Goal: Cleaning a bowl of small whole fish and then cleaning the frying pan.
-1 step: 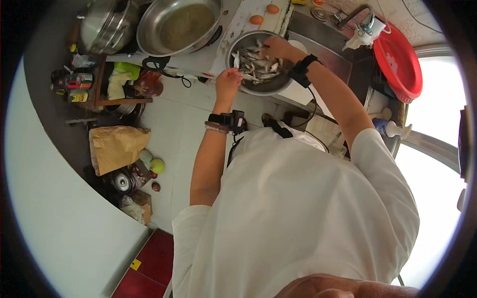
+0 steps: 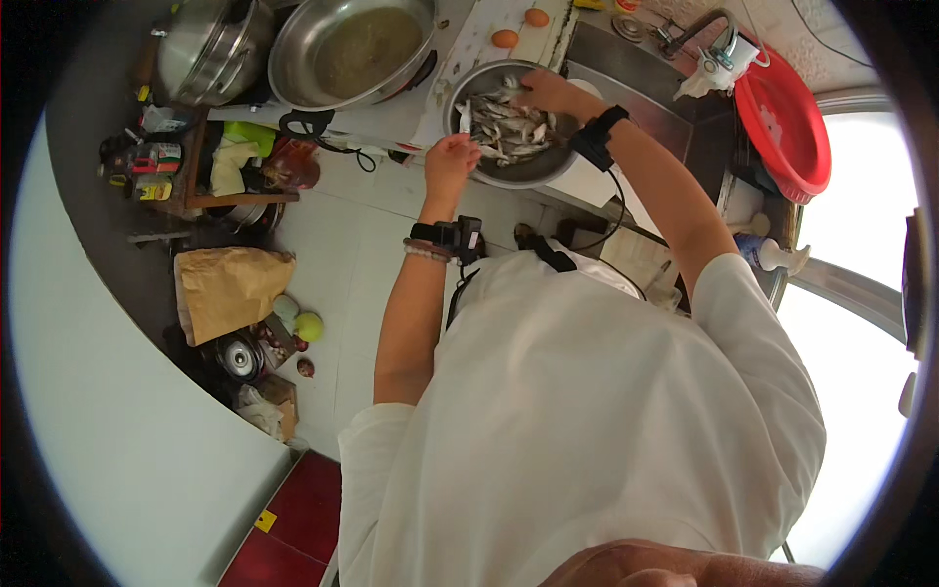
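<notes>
A metal bowl [image 2: 454,110] full of small silvery fish [image 2: 509,129] stands on the counter, beside the sink. My left hand [image 2: 450,157] is closed at the bowl's near left rim. A pale, slim fish [image 2: 465,117] points up from its fingertips. My right hand [image 2: 553,95] reaches over the bowl's far right side, fingers curled down among the fish. Whatever lies between those fingers is too small to make out. Both wrists wear black straps with small devices.
A large steel pan [image 2: 342,93] stands left of the bowl. Two brown eggs [image 2: 505,39] lie behind it. A sink [image 2: 626,73] with a tap [image 2: 719,24] is at the right, near a red basin [image 2: 773,137]. A paper bag [image 2: 230,289] stands on the floor.
My right hand's fingers have shifted very slightly among the fish. My left hand stays at the rim with its fish.
</notes>
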A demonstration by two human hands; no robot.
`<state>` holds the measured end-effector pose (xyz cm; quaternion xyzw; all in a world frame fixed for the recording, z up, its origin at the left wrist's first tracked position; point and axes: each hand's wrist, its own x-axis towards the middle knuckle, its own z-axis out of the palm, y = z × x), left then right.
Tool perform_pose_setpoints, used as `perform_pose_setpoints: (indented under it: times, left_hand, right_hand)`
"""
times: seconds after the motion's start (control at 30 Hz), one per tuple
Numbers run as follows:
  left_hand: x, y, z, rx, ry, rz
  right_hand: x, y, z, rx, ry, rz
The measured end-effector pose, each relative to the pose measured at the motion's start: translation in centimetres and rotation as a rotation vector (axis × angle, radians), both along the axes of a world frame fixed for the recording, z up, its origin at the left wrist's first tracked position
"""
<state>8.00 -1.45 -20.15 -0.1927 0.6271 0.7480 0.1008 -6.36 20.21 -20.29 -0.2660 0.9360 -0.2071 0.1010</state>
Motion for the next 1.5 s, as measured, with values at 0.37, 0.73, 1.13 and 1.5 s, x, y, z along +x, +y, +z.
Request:
perform_pose_setpoints:
  times: [0.37, 0.73, 1.13, 1.5]
  left_hand:
    - [-1.9, 3.6, 2.3, 0.178, -0.043, -0.098]
    - [-2.8, 5.1, 2.4, 0.262, -0.110, -0.191]
    - [-3.4, 5.6, 2.7, 0.199, 0.087, -0.028]
    - [-3.2, 6.3, 3.2, 0.197, 0.094, 0.005]
  right_hand:
    - [4.0, 0.2, 6.8, -0.515, -0.778, -0.122]
    - [6.1, 0.9, 6.4, -0.502, -0.509, -0.129]
    - [6.5, 1.8, 5.4, -0.612, -0.533, -0.179]
    - [6.7, 2.9, 4.6, -0.819, -0.708, -0.176]
